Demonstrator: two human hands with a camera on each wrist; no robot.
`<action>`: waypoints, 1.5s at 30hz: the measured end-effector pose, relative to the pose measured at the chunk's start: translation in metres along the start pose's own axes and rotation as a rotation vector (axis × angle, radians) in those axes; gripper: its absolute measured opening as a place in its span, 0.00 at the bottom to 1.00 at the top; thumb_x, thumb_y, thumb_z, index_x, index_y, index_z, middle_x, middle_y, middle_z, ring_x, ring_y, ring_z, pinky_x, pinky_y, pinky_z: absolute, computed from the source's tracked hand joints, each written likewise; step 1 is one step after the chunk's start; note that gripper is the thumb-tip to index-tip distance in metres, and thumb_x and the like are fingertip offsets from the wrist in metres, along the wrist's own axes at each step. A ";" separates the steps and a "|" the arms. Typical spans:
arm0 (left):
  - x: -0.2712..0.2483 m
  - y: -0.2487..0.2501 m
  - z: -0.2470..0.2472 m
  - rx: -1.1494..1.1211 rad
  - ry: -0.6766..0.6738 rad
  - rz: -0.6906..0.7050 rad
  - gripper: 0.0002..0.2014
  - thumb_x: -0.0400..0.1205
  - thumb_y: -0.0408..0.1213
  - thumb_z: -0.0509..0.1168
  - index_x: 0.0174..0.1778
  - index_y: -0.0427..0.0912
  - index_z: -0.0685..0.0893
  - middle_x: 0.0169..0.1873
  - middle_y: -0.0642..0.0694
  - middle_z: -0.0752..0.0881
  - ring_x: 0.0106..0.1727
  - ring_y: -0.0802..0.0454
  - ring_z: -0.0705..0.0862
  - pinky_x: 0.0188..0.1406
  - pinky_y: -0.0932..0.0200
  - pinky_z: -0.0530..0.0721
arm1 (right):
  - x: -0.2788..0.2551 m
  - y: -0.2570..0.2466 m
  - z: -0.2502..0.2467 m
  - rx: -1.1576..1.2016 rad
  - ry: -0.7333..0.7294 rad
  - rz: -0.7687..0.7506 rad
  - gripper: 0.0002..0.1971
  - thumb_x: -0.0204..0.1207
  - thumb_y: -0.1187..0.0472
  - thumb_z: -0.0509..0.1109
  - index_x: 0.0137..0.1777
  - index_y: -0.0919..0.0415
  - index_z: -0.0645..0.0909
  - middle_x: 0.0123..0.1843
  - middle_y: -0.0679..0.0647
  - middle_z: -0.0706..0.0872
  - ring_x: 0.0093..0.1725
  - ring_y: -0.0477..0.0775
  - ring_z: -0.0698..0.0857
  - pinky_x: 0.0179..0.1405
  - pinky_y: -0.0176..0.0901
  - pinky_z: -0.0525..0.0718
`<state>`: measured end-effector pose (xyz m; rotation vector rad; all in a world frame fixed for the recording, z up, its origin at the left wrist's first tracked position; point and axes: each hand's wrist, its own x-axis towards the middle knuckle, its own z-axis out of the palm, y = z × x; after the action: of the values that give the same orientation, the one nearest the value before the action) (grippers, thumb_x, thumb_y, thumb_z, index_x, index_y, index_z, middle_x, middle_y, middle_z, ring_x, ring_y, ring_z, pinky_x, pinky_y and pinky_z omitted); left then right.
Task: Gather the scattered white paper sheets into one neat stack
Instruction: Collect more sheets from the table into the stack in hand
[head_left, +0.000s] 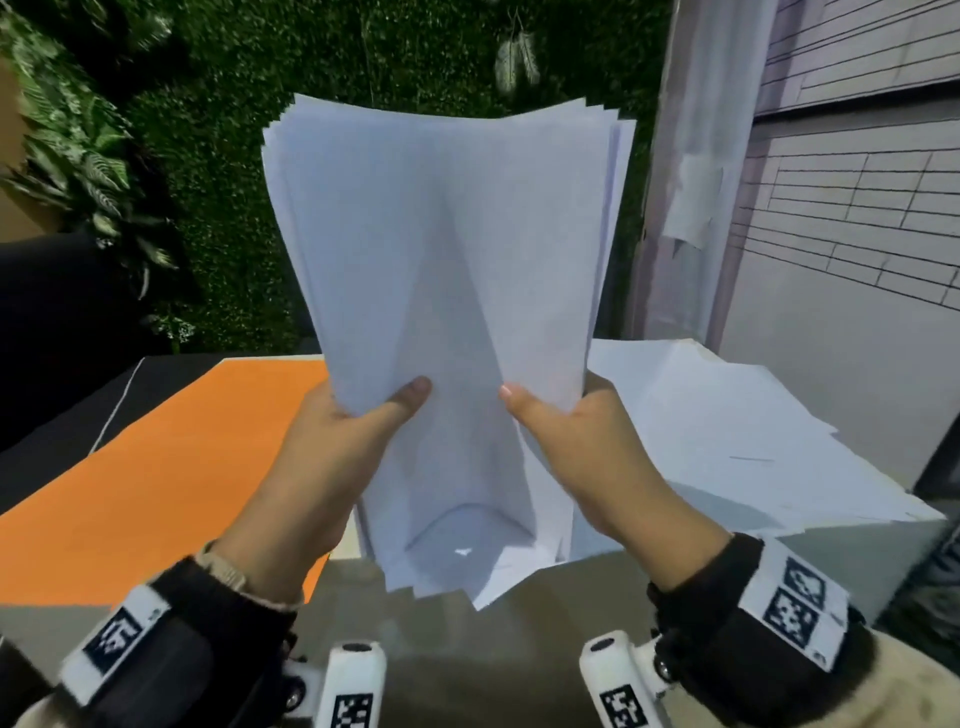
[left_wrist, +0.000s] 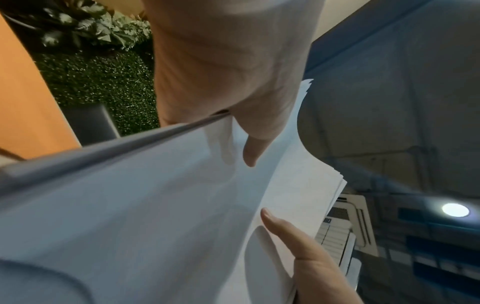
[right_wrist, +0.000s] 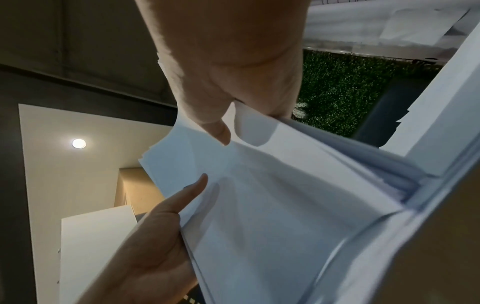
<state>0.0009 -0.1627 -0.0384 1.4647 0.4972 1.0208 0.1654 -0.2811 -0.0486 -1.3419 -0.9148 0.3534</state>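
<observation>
A thick bundle of white paper sheets (head_left: 447, 249) stands upright on its lower edge on the table, bowed inward down the middle, with uneven top edges. My left hand (head_left: 332, 441) grips its left side, thumb on the front face. My right hand (head_left: 576, 447) grips the right side the same way. The left wrist view shows the bundle (left_wrist: 145, 205) with my left thumb (left_wrist: 253, 148) pressed on it. The right wrist view shows the sheets (right_wrist: 272, 205) pinched under my right thumb (right_wrist: 218, 127). More loose white sheets (head_left: 737, 431) lie spread on the table to the right.
An orange mat (head_left: 156, 457) covers the table's left part. A grey table surface (head_left: 467, 639) lies in front. A green plant wall (head_left: 218, 156) stands behind, and a pale tiled wall (head_left: 852, 218) rises at the right. A dark chair back (head_left: 52, 332) is at far left.
</observation>
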 end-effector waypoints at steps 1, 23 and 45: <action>0.002 0.002 -0.001 -0.025 0.017 0.028 0.13 0.88 0.36 0.75 0.69 0.45 0.91 0.57 0.51 0.98 0.59 0.50 0.97 0.55 0.53 0.95 | 0.000 -0.003 -0.003 0.017 0.008 -0.020 0.03 0.83 0.56 0.79 0.53 0.47 0.89 0.47 0.36 0.95 0.48 0.37 0.93 0.42 0.25 0.87; -0.006 -0.050 -0.008 -0.013 0.053 -0.020 0.16 0.89 0.37 0.75 0.73 0.45 0.90 0.64 0.49 0.97 0.65 0.47 0.96 0.69 0.37 0.92 | -0.011 0.043 -0.014 -0.137 -0.102 0.183 0.10 0.78 0.47 0.81 0.45 0.43 0.82 0.40 0.32 0.89 0.39 0.31 0.89 0.34 0.20 0.82; -0.009 -0.058 0.038 1.014 -0.484 0.150 0.40 0.81 0.72 0.71 0.88 0.64 0.69 0.87 0.62 0.72 0.86 0.59 0.72 0.86 0.47 0.75 | 0.017 0.030 -0.103 0.298 0.585 0.072 0.16 0.81 0.53 0.80 0.67 0.55 0.88 0.58 0.44 0.96 0.60 0.49 0.93 0.63 0.50 0.91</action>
<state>0.0424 -0.1811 -0.0917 2.5928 0.5806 0.4604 0.2597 -0.3312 -0.0656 -1.1118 -0.3104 0.1281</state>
